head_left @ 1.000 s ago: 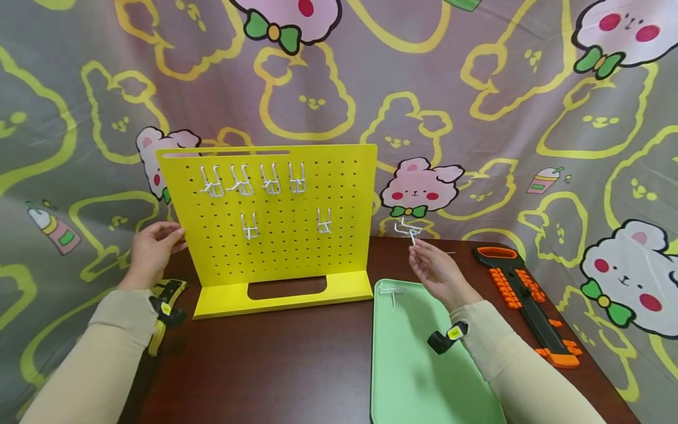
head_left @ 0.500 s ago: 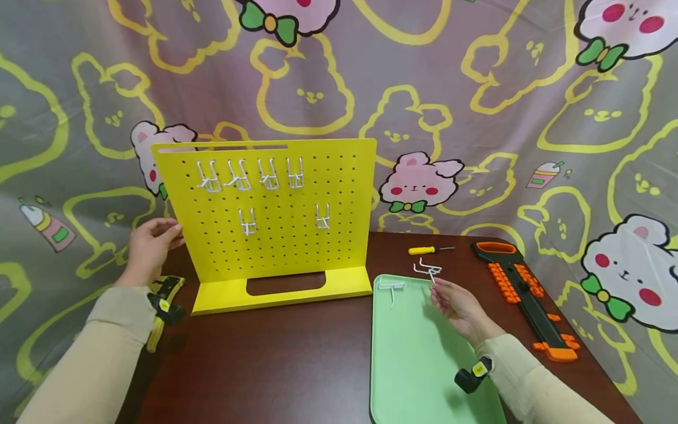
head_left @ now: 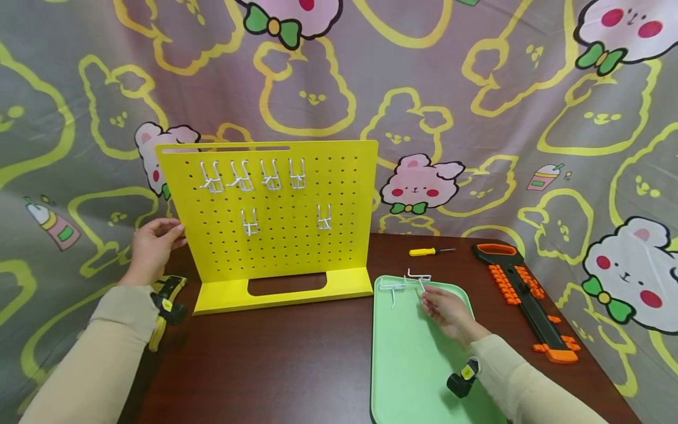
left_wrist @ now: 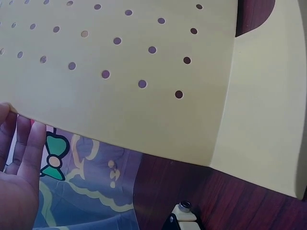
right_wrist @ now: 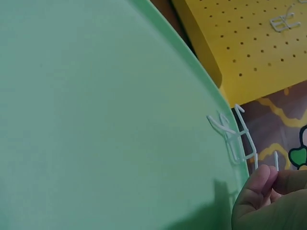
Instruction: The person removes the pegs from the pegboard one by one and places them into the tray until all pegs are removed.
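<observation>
The right hand (head_left: 447, 313), nearer, pinches a white hook (head_left: 420, 277) by its stem; the crossbar, at eleven o'clock from the fingertips, runs nine-to-three near the green tray's (head_left: 404, 359) twelve-o'clock rim. The left hand (head_left: 153, 244) grips the yellow pegboard's (head_left: 288, 253) nine-o'clock edge.

The right hand (right_wrist: 271, 203) pinches a white hook (right_wrist: 276, 161) near another hook (right_wrist: 246, 136) at the green tray's rim (right_wrist: 188, 58).

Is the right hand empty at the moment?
No, in the head view the right hand pinches a white wire hook.
</observation>
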`<state>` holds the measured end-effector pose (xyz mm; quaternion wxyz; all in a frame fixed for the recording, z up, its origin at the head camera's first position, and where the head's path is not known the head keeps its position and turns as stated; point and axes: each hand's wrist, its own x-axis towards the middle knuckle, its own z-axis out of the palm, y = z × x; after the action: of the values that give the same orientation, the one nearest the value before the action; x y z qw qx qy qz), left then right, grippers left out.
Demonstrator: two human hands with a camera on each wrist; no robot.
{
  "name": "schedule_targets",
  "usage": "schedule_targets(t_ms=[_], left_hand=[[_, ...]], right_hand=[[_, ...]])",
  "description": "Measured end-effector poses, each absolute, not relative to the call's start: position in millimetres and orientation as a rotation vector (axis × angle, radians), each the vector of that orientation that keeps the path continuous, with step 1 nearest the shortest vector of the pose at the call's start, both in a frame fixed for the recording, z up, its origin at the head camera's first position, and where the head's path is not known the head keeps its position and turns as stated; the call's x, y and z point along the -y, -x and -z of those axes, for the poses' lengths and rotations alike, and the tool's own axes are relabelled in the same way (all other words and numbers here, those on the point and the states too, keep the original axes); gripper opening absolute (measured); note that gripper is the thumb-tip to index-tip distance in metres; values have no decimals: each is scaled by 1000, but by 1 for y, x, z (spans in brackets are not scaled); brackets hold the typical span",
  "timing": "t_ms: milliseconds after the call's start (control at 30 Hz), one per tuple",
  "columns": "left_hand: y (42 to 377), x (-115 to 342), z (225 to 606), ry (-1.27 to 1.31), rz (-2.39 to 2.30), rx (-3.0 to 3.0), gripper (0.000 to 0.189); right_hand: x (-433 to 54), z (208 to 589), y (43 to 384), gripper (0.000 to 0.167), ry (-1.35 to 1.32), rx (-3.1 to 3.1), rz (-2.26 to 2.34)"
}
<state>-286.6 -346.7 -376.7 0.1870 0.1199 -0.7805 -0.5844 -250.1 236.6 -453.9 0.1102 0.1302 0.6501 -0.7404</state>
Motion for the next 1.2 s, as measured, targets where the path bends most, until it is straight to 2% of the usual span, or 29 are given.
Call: schedule_targets(t_ms=[533, 867, 1200], left_hand=[[289, 348, 382, -350, 1670, 2152, 4], [289, 348, 380, -340, 1648, 2176, 6], [290, 349, 381, -335, 1642, 2173, 6]], right_hand=[[-217, 464, 252, 39, -372, -2066, 2025], [-214, 463, 249, 18, -322, -2108, 1989], [-211, 458, 250, 23, -301, -2152, 1954]])
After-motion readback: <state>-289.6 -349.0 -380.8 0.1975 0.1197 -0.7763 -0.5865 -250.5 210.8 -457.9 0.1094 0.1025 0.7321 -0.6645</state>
